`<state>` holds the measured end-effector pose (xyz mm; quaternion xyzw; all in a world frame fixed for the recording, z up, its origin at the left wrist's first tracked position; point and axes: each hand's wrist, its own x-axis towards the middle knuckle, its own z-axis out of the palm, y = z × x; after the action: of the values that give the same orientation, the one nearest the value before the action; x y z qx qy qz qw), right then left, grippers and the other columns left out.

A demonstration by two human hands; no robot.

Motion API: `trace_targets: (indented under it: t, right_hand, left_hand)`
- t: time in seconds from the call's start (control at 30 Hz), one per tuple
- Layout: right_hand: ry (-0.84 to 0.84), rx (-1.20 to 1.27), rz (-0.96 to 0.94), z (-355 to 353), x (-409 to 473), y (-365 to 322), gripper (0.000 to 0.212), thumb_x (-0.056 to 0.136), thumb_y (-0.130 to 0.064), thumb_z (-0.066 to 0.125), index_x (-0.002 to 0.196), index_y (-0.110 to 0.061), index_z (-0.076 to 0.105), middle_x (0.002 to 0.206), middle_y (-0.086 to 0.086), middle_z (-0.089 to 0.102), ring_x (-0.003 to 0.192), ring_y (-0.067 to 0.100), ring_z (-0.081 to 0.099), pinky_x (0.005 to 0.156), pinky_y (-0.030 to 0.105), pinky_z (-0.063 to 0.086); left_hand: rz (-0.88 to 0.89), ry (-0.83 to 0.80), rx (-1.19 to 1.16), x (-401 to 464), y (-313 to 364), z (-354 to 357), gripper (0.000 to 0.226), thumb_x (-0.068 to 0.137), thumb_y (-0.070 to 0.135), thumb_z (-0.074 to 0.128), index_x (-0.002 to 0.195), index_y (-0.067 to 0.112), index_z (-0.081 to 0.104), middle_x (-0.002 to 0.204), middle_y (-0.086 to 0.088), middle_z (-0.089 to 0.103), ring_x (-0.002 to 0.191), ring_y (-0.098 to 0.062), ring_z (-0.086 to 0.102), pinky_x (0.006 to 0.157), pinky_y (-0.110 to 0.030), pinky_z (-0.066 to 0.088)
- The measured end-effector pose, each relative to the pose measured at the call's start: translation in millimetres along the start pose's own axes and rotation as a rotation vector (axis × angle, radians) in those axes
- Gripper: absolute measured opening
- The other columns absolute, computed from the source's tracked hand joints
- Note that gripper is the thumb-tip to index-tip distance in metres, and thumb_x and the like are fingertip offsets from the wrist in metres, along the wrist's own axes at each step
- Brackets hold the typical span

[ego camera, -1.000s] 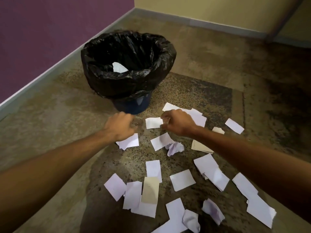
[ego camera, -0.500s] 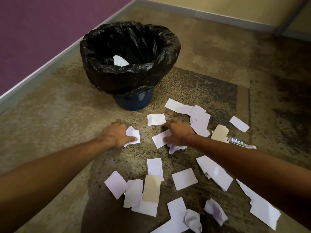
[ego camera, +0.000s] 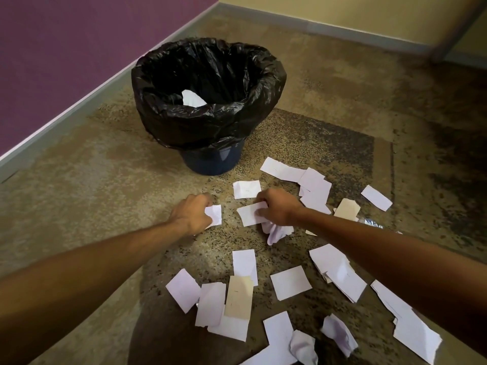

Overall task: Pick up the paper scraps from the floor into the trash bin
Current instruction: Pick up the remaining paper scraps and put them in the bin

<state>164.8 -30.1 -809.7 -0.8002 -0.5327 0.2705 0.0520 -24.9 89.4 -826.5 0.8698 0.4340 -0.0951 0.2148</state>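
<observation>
Both of the person's arms reach forward over the speckled floor (ego camera: 92, 180), just in front of the trash bin (ego camera: 210, 162), a dark blue bin lined with a black plastic bag (ego camera: 216, 127) whose top folds over the rim. The left hand (ego camera: 191, 216) is curled round a small crumpled white scrap (ego camera: 214, 214), which sticks out past its thumb and fingers. The right hand (ego camera: 276, 209) is curled too, pinching a flat white scrap (ego camera: 249, 214) at its near end, with a crumpled wad (ego camera: 275, 231) bunched directly under the palm; whether the hand grips that wad cannot be told. One white piece (ego camera: 192, 99) already lies inside the bin. Many paper scraps (ego camera: 291, 282) lie scattered across the floor between the bin and the person, mostly flat white rectangles, some overlapping, along with two tan pieces (ego camera: 239, 299) and a couple of crumpled balls (ego camera: 303, 347) close to the near edge of the view. A purple wall (ego camera: 66, 48) and a yellow wall (ego camera: 342, 14) meet at the corner behind the bin.
</observation>
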Motion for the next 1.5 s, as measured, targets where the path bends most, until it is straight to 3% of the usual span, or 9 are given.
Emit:
trace_targets:
  t: [0.27, 0.47, 0.6, 0.7, 0.87, 1.03, 1.23, 1.37, 1.5]
  right_hand:
    - [0.319, 0.178, -0.046, -35.1, -16.7, -13.8, 0.019, 0.083, -0.031, 0.057, 0.093, -0.019, 0.069, 0.087, 0.005, 0.072, 0.079, 0.024, 0.066, 0.069, 0.037, 0.054]
    - [0.567, 0.233, -0.074, -69.1, -35.5, -33.6, 0.014, 0.077, -0.027, 0.059, 0.073, -0.014, 0.062, 0.060, -0.002, 0.059, 0.055, 0.014, 0.050, 0.051, 0.026, 0.034]
    - [0.701, 0.304, -0.120, -89.0, -46.7, -45.5, 0.009, 0.078, -0.025, 0.063, 0.077, -0.016, 0.064, 0.067, -0.001, 0.064, 0.057, 0.009, 0.052, 0.050, 0.020, 0.035]
    - [0.820, 0.370, -0.179, -107.1, -48.9, -59.3, 0.009, 0.077, -0.027, 0.062, 0.082, -0.020, 0.065, 0.075, -0.003, 0.066, 0.065, 0.011, 0.060, 0.052, 0.020, 0.042]
    - [0.940, 0.358, -0.291, -138.1, -43.8, -82.7, 0.020, 0.085, -0.024, 0.061, 0.101, -0.016, 0.070, 0.086, -0.010, 0.066, 0.067, -0.002, 0.056, 0.060, 0.014, 0.046]
    - [0.970, 0.207, -0.296, -154.4, -20.7, -93.3, 0.028, 0.091, -0.024, 0.057, 0.113, -0.015, 0.071, 0.100, 0.001, 0.075, 0.079, 0.013, 0.068, 0.073, 0.036, 0.060]
    - [0.940, -0.093, -0.216, -162.3, 3.5, -103.6, 0.031, 0.096, -0.029, 0.046, 0.118, -0.026, 0.068, 0.102, 0.003, 0.074, 0.091, 0.027, 0.068, 0.073, 0.039, 0.054]
    - [0.877, -0.127, -0.178, -166.7, 20.1, -109.7, 0.031, 0.098, -0.027, 0.046, 0.120, -0.025, 0.067, 0.104, 0.007, 0.073, 0.095, 0.031, 0.066, 0.075, 0.041, 0.053]
    - [0.827, -0.107, -0.191, -165.0, 29.0, -110.6, 0.041, 0.098, -0.035, 0.051, 0.138, -0.024, 0.053, 0.119, 0.001, 0.071, 0.112, 0.025, 0.064, 0.086, 0.041, 0.053]
  left_hand:
    - [0.136, 0.148, -0.249, -10.8, 27.8, -32.0, 0.027, 0.080, 0.010, 0.058, 0.103, 0.020, 0.068, 0.097, -0.003, 0.070, 0.085, -0.022, 0.064, 0.074, -0.040, 0.056]
    - [0.247, 0.402, -0.511, -26.6, 58.6, -86.2, 0.017, 0.086, 0.008, 0.061, 0.099, 0.013, 0.070, 0.088, 0.000, 0.068, 0.080, -0.018, 0.063, 0.063, -0.028, 0.046]
    - [0.311, 0.544, -0.622, -39.5, 73.6, -114.6, 0.017, 0.091, 0.009, 0.058, 0.102, 0.008, 0.070, 0.091, -0.002, 0.068, 0.082, -0.017, 0.061, 0.066, -0.028, 0.048]
    - [0.345, 0.712, -0.696, -42.2, 80.3, -146.0, 0.021, 0.092, 0.009, 0.057, 0.109, 0.006, 0.069, 0.099, 0.001, 0.066, 0.086, -0.011, 0.060, 0.060, -0.006, 0.043]
    - [0.292, 0.863, -0.770, -33.5, 81.7, -193.2, 0.021, 0.092, 0.012, 0.056, 0.106, 0.010, 0.071, 0.084, 0.011, 0.062, 0.062, 0.008, 0.056, 0.052, -0.004, 0.040]
    - [0.237, 0.844, -0.672, -18.5, 76.9, -200.6, 0.024, 0.094, 0.022, 0.054, 0.110, 0.016, 0.071, 0.096, 0.003, 0.071, 0.081, -0.015, 0.066, 0.068, -0.030, 0.053]
    - [0.172, 0.846, -0.592, -3.5, 72.6, -205.0, 0.028, 0.094, 0.024, 0.057, 0.118, 0.016, 0.068, 0.115, -0.002, 0.071, 0.098, -0.019, 0.066, 0.078, -0.034, 0.054]
    - [0.142, 0.804, -0.503, 9.2, 67.6, -202.9, 0.026, 0.095, 0.022, 0.057, 0.117, 0.017, 0.069, 0.114, -0.002, 0.070, 0.101, -0.020, 0.065, 0.077, -0.030, 0.050]
    - [0.128, 0.667, -0.480, 20.5, 58.0, -198.7, 0.043, 0.092, 0.019, 0.059, 0.135, 0.016, 0.056, 0.122, 0.000, 0.065, 0.117, -0.017, 0.058, 0.101, -0.033, 0.046]
